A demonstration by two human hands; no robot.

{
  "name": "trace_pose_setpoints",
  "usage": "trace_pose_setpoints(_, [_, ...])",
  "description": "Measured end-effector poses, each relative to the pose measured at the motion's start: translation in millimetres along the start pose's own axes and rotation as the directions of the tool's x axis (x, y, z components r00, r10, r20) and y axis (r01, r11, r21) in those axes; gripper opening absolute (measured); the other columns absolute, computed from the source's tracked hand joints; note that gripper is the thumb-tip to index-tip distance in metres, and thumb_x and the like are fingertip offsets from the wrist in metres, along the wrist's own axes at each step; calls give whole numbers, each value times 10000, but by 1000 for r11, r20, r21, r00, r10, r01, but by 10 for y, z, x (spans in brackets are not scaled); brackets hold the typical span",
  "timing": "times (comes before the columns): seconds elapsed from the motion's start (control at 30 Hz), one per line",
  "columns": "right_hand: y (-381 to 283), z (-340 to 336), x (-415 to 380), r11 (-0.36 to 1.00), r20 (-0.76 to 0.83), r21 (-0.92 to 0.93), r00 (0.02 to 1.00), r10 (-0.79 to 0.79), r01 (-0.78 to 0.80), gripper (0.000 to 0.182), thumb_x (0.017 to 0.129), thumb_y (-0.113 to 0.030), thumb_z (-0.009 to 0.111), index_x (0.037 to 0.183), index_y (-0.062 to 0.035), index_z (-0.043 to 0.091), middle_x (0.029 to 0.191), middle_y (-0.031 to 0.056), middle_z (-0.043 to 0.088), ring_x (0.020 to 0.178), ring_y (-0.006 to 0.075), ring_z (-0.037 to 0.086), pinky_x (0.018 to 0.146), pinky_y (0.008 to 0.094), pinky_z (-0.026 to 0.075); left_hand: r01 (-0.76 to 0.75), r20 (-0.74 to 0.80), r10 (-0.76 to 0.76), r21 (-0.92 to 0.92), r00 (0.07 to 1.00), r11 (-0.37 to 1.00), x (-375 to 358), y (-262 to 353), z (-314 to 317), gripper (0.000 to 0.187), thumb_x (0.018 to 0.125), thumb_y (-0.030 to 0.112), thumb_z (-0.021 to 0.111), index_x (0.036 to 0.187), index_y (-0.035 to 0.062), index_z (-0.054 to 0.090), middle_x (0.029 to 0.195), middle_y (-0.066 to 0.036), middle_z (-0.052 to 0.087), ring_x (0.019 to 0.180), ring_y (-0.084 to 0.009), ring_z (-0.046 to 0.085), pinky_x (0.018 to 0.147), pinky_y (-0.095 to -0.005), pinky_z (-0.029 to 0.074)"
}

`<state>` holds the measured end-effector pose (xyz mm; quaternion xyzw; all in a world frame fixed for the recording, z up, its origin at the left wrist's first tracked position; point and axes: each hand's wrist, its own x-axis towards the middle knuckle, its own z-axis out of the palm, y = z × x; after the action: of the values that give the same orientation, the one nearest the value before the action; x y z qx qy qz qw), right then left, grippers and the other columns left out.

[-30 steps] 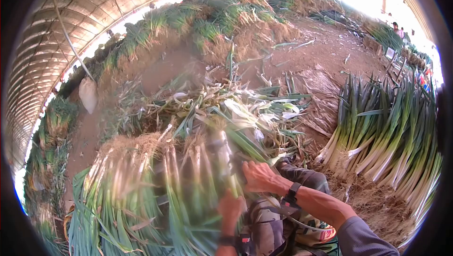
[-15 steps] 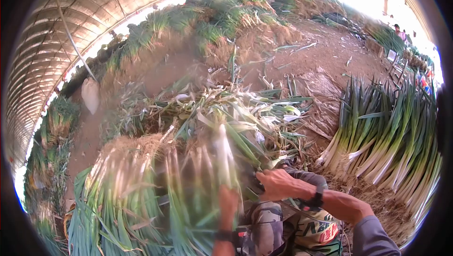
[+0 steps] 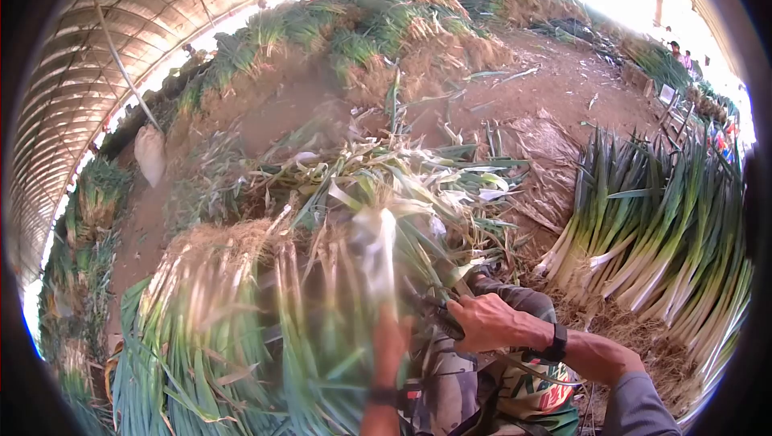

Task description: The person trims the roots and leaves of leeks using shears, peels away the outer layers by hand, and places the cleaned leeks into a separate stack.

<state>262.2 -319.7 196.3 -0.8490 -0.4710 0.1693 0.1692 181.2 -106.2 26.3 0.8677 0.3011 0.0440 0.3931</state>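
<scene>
Head camera footage shows a green onion stalk (image 3: pixel 376 247) held upright near the bottom centre, its white shank blurred, with the left hand (image 3: pixel 391 339) wrapped around it lower down; the left fingers appear closed on the stalk, though motion blur softens them. The right hand (image 3: pixel 482 321) is curled shut just right of the stalk around a small dark tool (image 3: pixel 441 315), which cannot be identified with certainty. A heap of stripped leaves and trimmings (image 3: pixel 402 187) is piled just beyond the hands, and a cleaned, neatly laid stack of onions (image 3: pixel 659 235) lies at the right, so a good share of the work is judged to be done. A large untrimmed pile with earthy roots (image 3: pixel 209 299) lies at the near left, and more heaps (image 3: pixel 362 34) are seen far off along the bare earth floor (image 3: pixel 555 82), so much is judged to be left. The lap and trousers are partly cut off at the bottom edge, the stalk's root end is smeared by blur, and figures at the far right are too small to make out.
</scene>
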Motion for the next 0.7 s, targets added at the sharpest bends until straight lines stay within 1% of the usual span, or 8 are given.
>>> trace_pose_setpoints(0.07, [38,67,85,998,143,-44,989,42,-36,671,694,-382,788,1145,63,566,940,229,637,860,421,667,728,493,539,-141,-71,137,-59,988,988,100,-258,109,624,876,282,708,1365,-23,468,1122,-301,659,1053,-489,629,923,-541,500])
trace_pose_setpoints(0.17, [71,134,106,993,-102,-95,993,58,-68,718,695,-376,785,1211,71,563,955,238,631,892,414,661,755,488,537,-176,26,174,96,984,980,84,-353,235,530,895,201,667,1339,-24,483,1077,-303,658,1001,-490,635,884,-540,507])
trace_pose_setpoints(0.3, [-74,-22,73,997,92,26,994,65,-67,825,697,-392,800,1333,56,526,1065,222,648,970,405,664,789,467,542,-179,63,170,184,983,966,-186,-135,184,431,869,129,669,1247,-15,522,1035,-263,645,949,-469,633,848,-515,525])
trace_pose_setpoints(0.33, [-135,-56,73,995,149,44,986,77,-84,849,698,-403,801,1362,46,520,1084,221,655,990,402,666,790,463,544,-193,46,188,156,981,969,-308,-72,45,492,887,194,650,1318,3,509,1114,-265,640,1017,-447,634,885,-514,501])
trace_pose_setpoints(0.43, [-141,41,89,995,64,84,997,-52,46,774,704,-408,789,1297,33,559,1027,214,658,934,409,670,764,469,542,-389,-224,407,123,885,913,-442,-218,-344,398,866,184,684,1210,2,595,1094,-216,634,1003,-409,627,889,-495,500])
trace_pose_setpoints(0.47, [-159,84,103,995,107,86,993,-57,48,748,703,-405,787,1271,29,567,1005,210,658,913,410,670,754,472,540,-296,-355,334,159,873,942,-514,-193,-406,320,851,168,705,1117,3,640,1109,-190,622,1035,-384,608,895,-479,493])
trace_pose_setpoints(0.53, [-222,155,136,995,198,84,978,-70,54,696,703,-398,783,1219,23,583,960,203,657,872,413,670,734,479,536,-221,-338,284,212,897,952,-494,-328,-472,322,852,168,710,1118,5,630,1094,-184,616,1050,-383,595,903,-481,485])
trace_pose_setpoints(0.7, [-346,182,128,971,161,159,965,-206,181,498,722,-294,741,1126,-23,634,860,227,696,834,427,689,727,499,540,-19,-272,111,320,956,947,-467,-213,-542,351,862,177,723,1142,5,602,1080,-188,611,1072,-395,583,921,-481,477])
